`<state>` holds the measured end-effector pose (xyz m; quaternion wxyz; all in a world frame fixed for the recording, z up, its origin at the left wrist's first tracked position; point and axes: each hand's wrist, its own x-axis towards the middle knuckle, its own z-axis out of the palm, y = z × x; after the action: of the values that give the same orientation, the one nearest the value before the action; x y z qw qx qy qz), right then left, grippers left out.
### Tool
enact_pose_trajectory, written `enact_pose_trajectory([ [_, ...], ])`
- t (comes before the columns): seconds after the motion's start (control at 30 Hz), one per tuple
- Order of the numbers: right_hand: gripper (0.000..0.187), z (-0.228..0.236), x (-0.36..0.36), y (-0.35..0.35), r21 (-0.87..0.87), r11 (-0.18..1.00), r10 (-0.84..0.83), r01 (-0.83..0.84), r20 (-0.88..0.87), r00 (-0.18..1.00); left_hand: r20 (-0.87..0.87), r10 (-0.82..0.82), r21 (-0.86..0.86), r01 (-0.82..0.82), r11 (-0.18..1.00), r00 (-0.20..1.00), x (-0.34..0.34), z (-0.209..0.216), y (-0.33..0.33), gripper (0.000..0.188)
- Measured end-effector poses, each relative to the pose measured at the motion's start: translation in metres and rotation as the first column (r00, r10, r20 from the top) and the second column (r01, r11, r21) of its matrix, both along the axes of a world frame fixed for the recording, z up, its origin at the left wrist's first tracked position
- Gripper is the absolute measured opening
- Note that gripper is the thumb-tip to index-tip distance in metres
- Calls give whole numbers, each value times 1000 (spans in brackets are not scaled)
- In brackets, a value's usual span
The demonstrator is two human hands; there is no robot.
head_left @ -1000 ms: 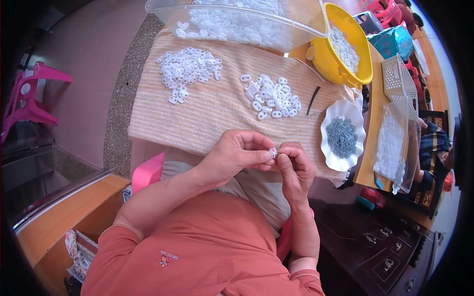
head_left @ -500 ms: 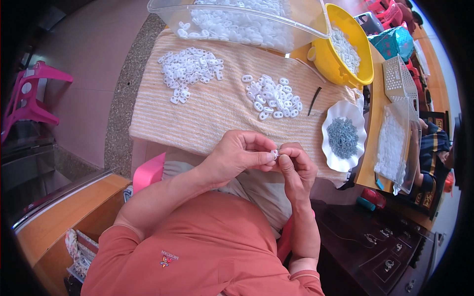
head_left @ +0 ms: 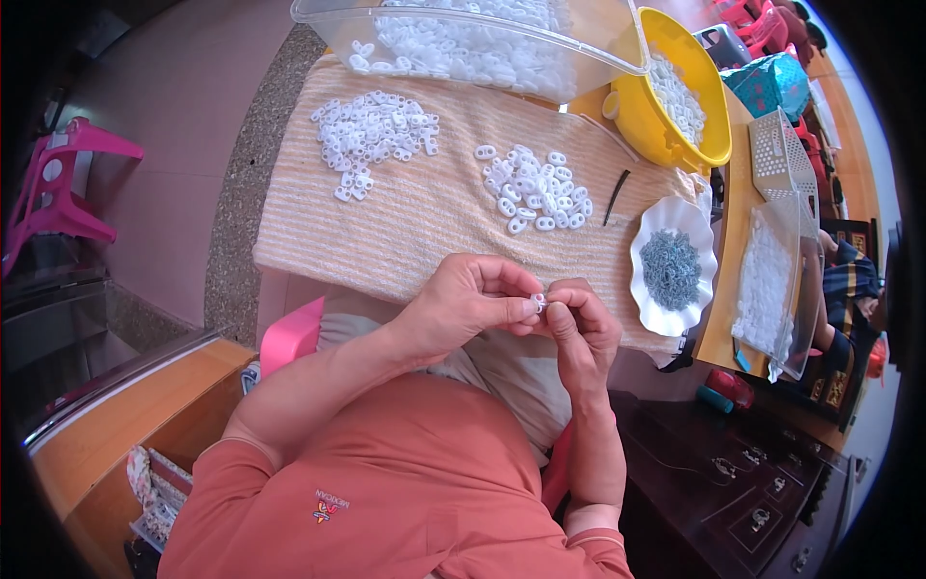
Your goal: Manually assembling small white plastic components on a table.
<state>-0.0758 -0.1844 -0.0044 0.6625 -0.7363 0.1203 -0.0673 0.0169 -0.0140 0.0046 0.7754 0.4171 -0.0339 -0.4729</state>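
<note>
My left hand (head_left: 471, 297) pinches a small white plastic piece (head_left: 538, 301) between thumb and fingers, just over the table's near edge. Against that piece, the fingertips of my right hand (head_left: 583, 330) are pinched together; whatever they hold is too small to make out. Ahead on the striped cloth (head_left: 415, 246) lie a heap of white squarish two-hole pieces (head_left: 371, 130) and, to its right, a heap of white oval two-hole pieces (head_left: 540, 193). A white wavy-rimmed dish (head_left: 648, 301) to the right of my hands holds a pile of tiny grey metal parts, seemingly springs (head_left: 672, 270).
At the far edge stands a clear plastic bin (head_left: 603, 53) of white pieces, beside a yellow tub (head_left: 709, 82) with more. A thin black strip (head_left: 615, 198) lies near the dish. Another clear tray (head_left: 805, 289) is farther right, near another person (head_left: 849, 299). A pink stool (head_left: 72, 183) stands left.
Both hands keep nearly the same pose at the white piece, with only a slight shift of the fingertips. The table and heaps sit a touch farther right in view.
</note>
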Motion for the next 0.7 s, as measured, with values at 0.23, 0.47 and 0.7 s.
enact_pose_trajectory([
  [0.23, 9, 0, 0, -2, -29, 999, 17, -16, 23, 1000, 0, 0, 0, 0, 1000, 1000, -1, 1, -1, 20],
  [0.47, 16, 2, 0, -2, -127, 991, 40, -31, 70, 997, -3, -1, 10, 1, 1000, 1000, -1, 2, 0, 20],
  [0.7, 17, 6, 3, -2, -285, 957, 101, -55, 149, 984, 0, 30, 19, -30, 999, 1000, -3, 1, -2, 19],
])
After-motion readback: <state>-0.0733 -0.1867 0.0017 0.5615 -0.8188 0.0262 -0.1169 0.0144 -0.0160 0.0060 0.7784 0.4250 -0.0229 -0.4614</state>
